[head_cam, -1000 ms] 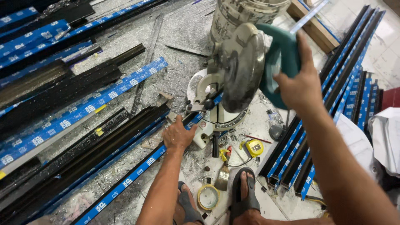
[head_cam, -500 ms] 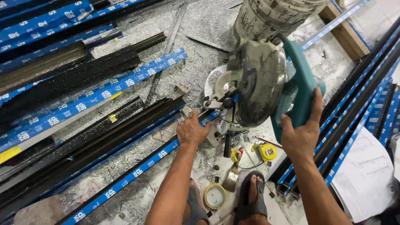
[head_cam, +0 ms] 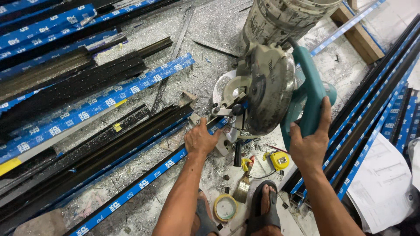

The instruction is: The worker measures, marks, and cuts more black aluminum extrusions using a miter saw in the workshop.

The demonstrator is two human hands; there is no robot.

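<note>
A teal mitre saw (head_cam: 271,94) with a dusty grey blade guard stands on the floor in front of me. My right hand (head_cam: 309,144) grips its teal handle, and the saw head is lowered toward the base. My left hand (head_cam: 200,140) presses down on a long black aluminium profile with blue protective tape (head_cam: 144,181), holding it against the saw's fence. The profile runs from the lower left up to the blade.
Many black and blue-taped profiles (head_cam: 83,109) lie to the left, more to the right (head_cam: 376,109). A taped bucket (head_cam: 284,17) stands behind the saw. A yellow tape measure (head_cam: 279,160), paintbrush (head_cam: 241,189), tape roll (head_cam: 225,207) and my sandalled feet (head_cam: 262,214) are near me. Metal shavings cover the floor.
The saw head has come down with my right hand on the handle. My left hand stays on the profile. The view has shifted closer.
</note>
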